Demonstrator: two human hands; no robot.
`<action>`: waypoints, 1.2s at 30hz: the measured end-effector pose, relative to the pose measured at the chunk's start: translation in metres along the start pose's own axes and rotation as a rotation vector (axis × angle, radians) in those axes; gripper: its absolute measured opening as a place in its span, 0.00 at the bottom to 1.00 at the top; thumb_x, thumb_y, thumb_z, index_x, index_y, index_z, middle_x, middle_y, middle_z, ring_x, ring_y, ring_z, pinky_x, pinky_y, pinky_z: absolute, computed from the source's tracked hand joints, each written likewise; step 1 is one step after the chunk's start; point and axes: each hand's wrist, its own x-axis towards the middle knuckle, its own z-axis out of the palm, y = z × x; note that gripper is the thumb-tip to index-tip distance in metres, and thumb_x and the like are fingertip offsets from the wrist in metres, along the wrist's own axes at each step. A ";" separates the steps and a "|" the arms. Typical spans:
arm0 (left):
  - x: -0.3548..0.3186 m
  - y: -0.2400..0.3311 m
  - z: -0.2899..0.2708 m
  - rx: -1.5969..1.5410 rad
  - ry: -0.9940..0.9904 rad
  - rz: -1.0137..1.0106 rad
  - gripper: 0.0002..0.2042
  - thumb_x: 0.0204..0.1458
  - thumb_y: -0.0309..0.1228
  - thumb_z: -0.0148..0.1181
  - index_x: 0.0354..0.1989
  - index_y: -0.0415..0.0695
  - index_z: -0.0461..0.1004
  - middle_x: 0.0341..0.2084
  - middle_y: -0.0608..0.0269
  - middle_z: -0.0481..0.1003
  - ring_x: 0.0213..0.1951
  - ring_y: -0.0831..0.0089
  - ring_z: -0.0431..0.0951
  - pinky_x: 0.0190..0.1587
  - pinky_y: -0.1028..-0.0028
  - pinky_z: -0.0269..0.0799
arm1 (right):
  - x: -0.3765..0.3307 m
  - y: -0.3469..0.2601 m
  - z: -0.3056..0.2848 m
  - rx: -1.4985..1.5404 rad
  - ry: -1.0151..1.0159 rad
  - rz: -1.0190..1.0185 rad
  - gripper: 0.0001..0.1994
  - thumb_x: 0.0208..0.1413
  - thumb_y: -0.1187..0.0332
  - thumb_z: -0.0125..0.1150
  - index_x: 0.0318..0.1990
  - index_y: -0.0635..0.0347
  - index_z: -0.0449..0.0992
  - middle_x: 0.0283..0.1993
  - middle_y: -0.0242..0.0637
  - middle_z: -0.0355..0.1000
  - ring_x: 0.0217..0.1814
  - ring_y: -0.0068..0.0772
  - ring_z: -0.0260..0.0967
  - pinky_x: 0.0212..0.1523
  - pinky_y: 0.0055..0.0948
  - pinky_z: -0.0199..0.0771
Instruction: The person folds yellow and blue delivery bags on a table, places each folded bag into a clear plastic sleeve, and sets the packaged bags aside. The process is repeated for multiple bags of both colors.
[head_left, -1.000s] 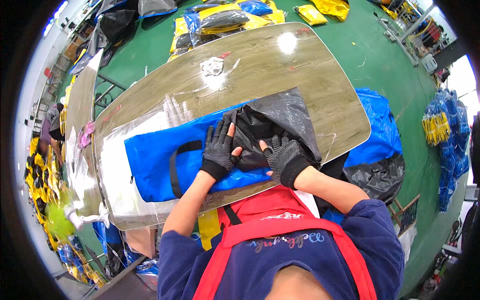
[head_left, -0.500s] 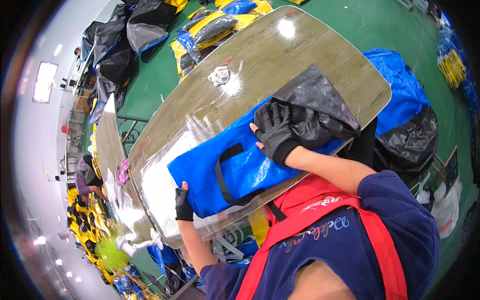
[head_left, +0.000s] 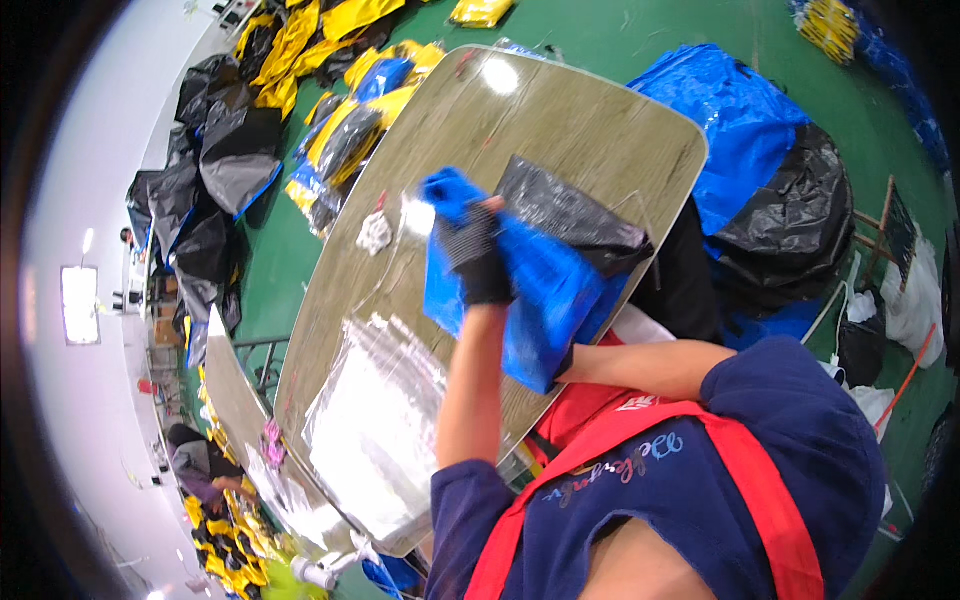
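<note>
The black-gloved left hand (head_left: 472, 258) has fingers clamped on a folded blue-and-black plastic bag (head_left: 548, 275) spreading beneath them; the right hand's (head_left: 567, 362) fingers, hidden, cannot be judged. Bodyward of both, pale cursive lettering (head_left: 625, 466) crosses the navy cloth shirt (head_left: 690, 505), white print (head_left: 638, 402) the red apron (head_left: 748, 485).

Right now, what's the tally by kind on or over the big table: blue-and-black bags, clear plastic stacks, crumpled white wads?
Bag: 1
Clear plastic stack: 1
White wad: 1
Total: 3
</note>
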 end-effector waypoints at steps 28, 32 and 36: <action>0.042 -0.072 -0.013 0.395 -1.037 0.069 0.26 0.58 0.46 0.49 0.62 0.47 0.64 0.66 0.52 0.54 0.68 0.55 0.47 0.68 0.59 0.41 | -0.155 0.133 -0.091 -0.234 0.405 -0.057 0.30 0.42 0.57 0.64 0.56 0.51 0.67 0.57 0.45 0.66 0.62 0.48 0.60 0.60 0.62 0.51; 0.000 -0.055 -0.032 -0.904 -0.828 -0.526 0.39 0.55 0.63 0.36 0.63 0.41 0.59 0.61 0.56 0.61 0.62 0.64 0.58 0.66 0.63 0.47 | -0.135 0.160 -0.088 0.666 0.817 0.282 0.18 0.50 0.62 0.60 0.48 0.57 0.73 0.46 0.41 0.73 0.49 0.43 0.69 0.53 0.44 0.65; -0.047 -0.060 -0.019 0.002 0.079 0.059 0.29 0.48 0.43 0.67 0.53 0.36 0.66 0.42 0.54 0.76 0.43 0.66 0.76 0.44 0.67 0.71 | -0.080 0.170 -0.125 0.967 0.490 0.859 0.28 0.50 0.51 0.66 0.50 0.66 0.72 0.47 0.41 0.73 0.45 0.32 0.69 0.49 0.32 0.70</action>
